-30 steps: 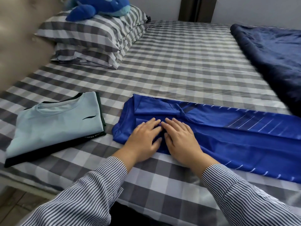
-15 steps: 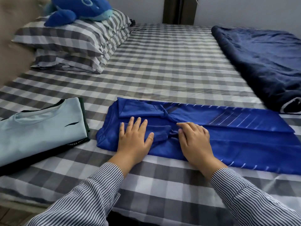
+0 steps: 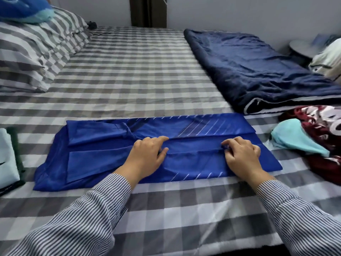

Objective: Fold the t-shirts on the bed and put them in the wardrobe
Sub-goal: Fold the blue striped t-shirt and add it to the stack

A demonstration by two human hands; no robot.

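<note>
1. The bed fills most of the view, covered with a grey and white checked sheet.
2. A dark navy quilt lies along the right side of the bed, well apart from the hands.
3. Two striped pillows are stacked at the upper left, and a blue plush toy rests on top of them.
4. The blue t-shirt lies flat near the front edge of the bed — it is folded into a long band, with thin white diagonal lines on the cloth.
5. A pile of unfolded clothes, dark red and light turquoise, lies just beside the right end of the blue t-shirt.
6. A folded light blue t-shirt is at the left edge, only partly in view.
7. The left hand rests on the middle of the blue t-shirt, and its thumb and forefinger pinch the fold line.
8. The right hand is further to the right on the same fold — its fingers are curled and pinch the cloth edge.
</note>
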